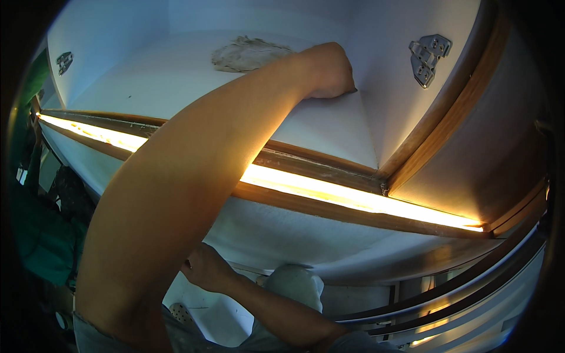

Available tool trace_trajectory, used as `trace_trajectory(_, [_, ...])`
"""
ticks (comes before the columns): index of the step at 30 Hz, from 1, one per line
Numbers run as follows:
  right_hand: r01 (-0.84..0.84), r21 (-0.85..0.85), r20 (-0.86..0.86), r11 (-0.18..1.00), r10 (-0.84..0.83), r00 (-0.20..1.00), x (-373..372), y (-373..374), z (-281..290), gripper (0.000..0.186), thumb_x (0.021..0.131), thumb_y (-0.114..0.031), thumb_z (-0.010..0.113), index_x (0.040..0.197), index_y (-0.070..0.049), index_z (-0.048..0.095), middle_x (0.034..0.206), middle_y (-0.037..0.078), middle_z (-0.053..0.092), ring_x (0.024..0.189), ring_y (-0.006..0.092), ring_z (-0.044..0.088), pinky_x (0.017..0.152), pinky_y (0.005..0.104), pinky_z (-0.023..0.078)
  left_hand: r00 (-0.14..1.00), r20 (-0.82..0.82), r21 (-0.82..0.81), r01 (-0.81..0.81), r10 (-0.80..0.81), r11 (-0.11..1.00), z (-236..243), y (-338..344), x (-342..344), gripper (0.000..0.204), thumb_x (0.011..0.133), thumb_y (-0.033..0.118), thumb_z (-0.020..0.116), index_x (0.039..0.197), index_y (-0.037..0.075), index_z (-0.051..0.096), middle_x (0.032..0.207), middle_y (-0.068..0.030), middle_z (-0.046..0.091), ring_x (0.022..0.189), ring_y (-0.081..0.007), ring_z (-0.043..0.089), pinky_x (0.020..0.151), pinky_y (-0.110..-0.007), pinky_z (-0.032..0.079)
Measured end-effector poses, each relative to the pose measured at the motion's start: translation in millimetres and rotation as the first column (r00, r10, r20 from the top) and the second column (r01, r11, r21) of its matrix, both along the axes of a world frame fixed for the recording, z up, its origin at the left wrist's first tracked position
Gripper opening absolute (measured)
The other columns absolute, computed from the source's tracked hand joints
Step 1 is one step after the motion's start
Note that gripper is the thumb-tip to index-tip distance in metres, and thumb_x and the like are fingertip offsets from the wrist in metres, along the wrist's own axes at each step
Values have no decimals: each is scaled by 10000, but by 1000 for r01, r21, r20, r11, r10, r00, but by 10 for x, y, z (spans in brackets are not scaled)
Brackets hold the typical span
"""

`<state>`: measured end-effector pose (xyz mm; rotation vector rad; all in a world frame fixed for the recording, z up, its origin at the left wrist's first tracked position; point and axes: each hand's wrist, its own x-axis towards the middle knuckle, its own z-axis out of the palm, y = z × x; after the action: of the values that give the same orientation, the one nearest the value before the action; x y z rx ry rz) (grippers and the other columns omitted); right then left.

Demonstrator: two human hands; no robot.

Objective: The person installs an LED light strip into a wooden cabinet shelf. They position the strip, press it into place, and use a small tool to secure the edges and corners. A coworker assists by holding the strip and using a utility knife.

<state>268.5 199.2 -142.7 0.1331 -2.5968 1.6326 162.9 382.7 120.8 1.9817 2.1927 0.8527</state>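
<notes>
Left hand curled inside white cabinet; right hand below glowing light strip.

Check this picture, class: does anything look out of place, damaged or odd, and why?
What looks like a crumpled, grubby cloth lies on the white cabinet floor, left of the left hand; it breaks up a smooth surface. The metal hinge on the right wall sits bare, nothing visibly attached, which looks unfinished.
</notes>
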Motion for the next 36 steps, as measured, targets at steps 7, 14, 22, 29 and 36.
trace_trajectory(7, [3,1,-25,1000,-3,1000,-16,26,-1,246,963,5,590,1186,-29,686,1059,151,689,946,351,700,883,461,548,1000,-4,8,-1,1,1000,19,-90,62,243,961,226,750,1048,10,819,970,-141,786,918,-251,711,889,-409,556])
trace_trajectory(14, [-5,17,3,1000,5,1000,-19,13,-8,257,967,5,591,1203,-37,681,1077,146,691,968,349,700,899,460,551,996,88,-35,-24,27,999,64,-207,119,242,959,247,752,1027,27,824,963,-135,788,917,-253,709,904,-408,548])
trace_trajectory(22, [-2,-26,-40,1000,1,999,-17,-29,-96,258,971,7,595,1210,-39,681,1081,150,693,979,350,703,904,461,555,988,152,-36,5,0,999,46,-427,177,251,960,262,736,1023,37,825,964,-134,789,928,-259,707,905,-406,541])
trace_trajectory(29, [-2,-81,-95,997,-6,995,-73,-73,-186,263,965,15,597,1208,-38,683,1092,153,701,984,353,705,897,461,558,988,156,-81,-8,21,997,90,-606,285,253,958,255,710,1027,40,822,953,-121,786,915,-253,706,885,-402,540])
trace_trajectory(36, [-22,-100,-88,995,13,996,-74,-63,-204,274,958,17,602,1214,-37,682,1081,158,698,985,351,702,906,453,556,985,171,-76,49,-35,996,75,-761,375,257,973,253,706,1039,31,818,869,-120,770,795,-226,692,777,-382,535])
